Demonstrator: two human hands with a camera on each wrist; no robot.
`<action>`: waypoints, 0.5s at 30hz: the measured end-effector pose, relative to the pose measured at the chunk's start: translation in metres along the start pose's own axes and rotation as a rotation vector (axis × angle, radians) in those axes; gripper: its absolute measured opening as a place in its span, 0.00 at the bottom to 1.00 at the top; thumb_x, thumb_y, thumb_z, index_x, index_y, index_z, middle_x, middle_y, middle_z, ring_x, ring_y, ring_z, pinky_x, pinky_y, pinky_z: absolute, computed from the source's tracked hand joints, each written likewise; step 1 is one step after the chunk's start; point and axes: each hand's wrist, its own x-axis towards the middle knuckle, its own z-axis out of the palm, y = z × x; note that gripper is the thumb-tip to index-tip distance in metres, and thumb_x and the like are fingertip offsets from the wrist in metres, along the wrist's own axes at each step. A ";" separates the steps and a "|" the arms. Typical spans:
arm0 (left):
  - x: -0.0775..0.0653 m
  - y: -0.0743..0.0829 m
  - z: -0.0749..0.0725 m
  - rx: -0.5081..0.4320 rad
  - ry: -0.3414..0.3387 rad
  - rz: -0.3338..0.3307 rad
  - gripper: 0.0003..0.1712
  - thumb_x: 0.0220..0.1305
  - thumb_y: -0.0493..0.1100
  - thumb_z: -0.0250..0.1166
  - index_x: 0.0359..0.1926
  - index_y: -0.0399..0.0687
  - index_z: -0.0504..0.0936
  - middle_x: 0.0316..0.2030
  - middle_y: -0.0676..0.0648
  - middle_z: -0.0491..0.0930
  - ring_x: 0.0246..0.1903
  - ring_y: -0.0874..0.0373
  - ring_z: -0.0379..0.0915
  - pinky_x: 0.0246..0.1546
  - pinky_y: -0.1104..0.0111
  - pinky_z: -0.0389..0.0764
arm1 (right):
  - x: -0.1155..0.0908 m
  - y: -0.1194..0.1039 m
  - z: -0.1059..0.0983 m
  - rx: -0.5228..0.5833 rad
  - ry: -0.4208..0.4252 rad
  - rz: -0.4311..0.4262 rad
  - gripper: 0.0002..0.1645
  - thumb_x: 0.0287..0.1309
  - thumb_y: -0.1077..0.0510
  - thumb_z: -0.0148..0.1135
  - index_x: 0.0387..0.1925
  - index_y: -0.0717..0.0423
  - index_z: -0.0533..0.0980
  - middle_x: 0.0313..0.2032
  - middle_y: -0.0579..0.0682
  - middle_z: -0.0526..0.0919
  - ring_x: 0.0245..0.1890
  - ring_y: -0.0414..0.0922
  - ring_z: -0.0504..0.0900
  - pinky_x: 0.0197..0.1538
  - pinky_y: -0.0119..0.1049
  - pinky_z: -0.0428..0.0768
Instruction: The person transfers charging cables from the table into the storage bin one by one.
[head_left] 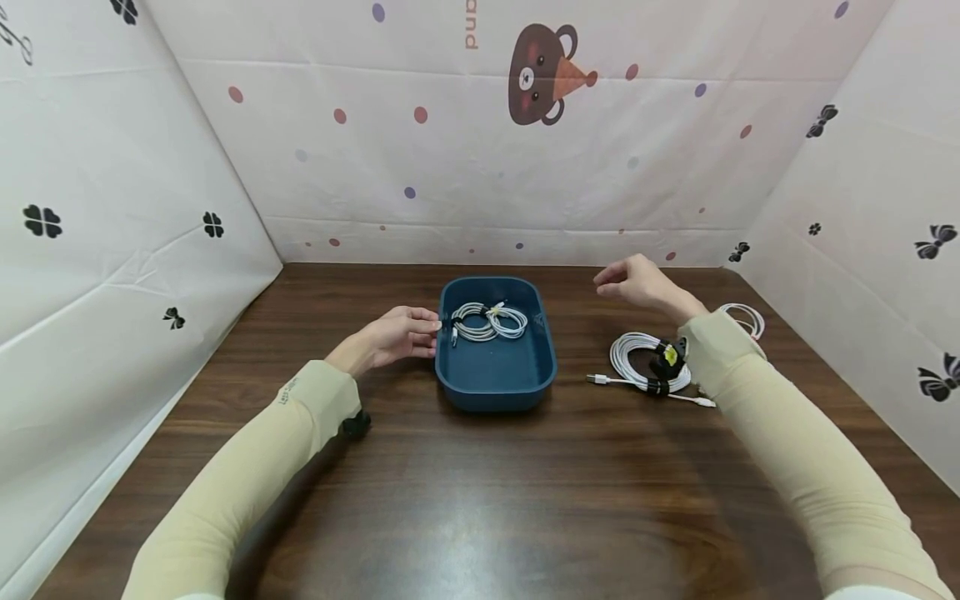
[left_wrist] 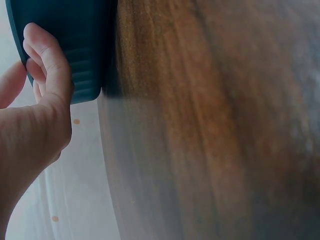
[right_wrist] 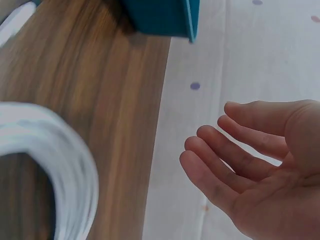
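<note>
On the brown table (head_left: 375,500), a blue bin (head_left: 495,373) holds white cables (head_left: 491,331); my left hand (head_left: 397,337) pinches its rim, while my right hand (head_left: 639,281), thumb and fingers apart, hovers near a coil (head_left: 620,358). Left wrist view: fingers against the bin's side. Right wrist view: loosely curved fingers.

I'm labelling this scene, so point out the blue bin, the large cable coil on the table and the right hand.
Blue bin (head_left: 491,367), head view: bare part of its floor.
Large cable coil (head_left: 620,357), head view: strands on the side nearest the bin.
Right hand (head_left: 642,282), head view: middle of the hand.
</note>
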 end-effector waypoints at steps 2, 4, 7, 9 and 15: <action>0.000 0.000 0.000 -0.002 0.001 0.000 0.26 0.71 0.39 0.56 0.64 0.32 0.61 0.37 0.45 0.79 0.32 0.57 0.78 0.40 0.66 0.85 | -0.005 0.007 -0.001 -0.010 -0.011 -0.003 0.16 0.63 0.60 0.59 0.48 0.65 0.80 0.48 0.64 0.83 0.51 0.57 0.79 0.51 0.46 0.76; 0.000 0.000 -0.001 -0.004 -0.001 0.001 0.26 0.71 0.39 0.56 0.64 0.32 0.61 0.36 0.45 0.79 0.33 0.57 0.78 0.40 0.66 0.85 | -0.010 0.015 -0.001 -0.015 -0.019 0.004 0.16 0.62 0.59 0.60 0.48 0.65 0.80 0.47 0.64 0.84 0.52 0.57 0.79 0.52 0.47 0.75; 0.000 0.000 0.000 -0.008 -0.002 0.000 0.25 0.71 0.39 0.56 0.64 0.32 0.62 0.36 0.45 0.79 0.33 0.57 0.78 0.39 0.65 0.85 | -0.016 0.025 0.000 -0.030 -0.019 0.017 0.16 0.62 0.59 0.61 0.48 0.64 0.80 0.45 0.62 0.85 0.50 0.56 0.79 0.50 0.43 0.75; 0.000 0.000 0.000 -0.007 -0.002 0.000 0.25 0.71 0.39 0.56 0.63 0.32 0.62 0.37 0.44 0.78 0.33 0.56 0.78 0.39 0.65 0.85 | -0.020 0.031 0.001 -0.034 -0.016 0.027 0.16 0.61 0.58 0.61 0.47 0.64 0.80 0.44 0.62 0.85 0.48 0.53 0.80 0.48 0.39 0.75; 0.000 -0.001 -0.001 -0.007 0.002 0.001 0.24 0.71 0.39 0.56 0.62 0.32 0.63 0.38 0.43 0.78 0.34 0.56 0.77 0.40 0.65 0.85 | -0.032 0.044 0.002 0.009 -0.036 0.075 0.18 0.60 0.59 0.63 0.48 0.67 0.79 0.42 0.61 0.86 0.36 0.39 0.80 0.38 0.30 0.75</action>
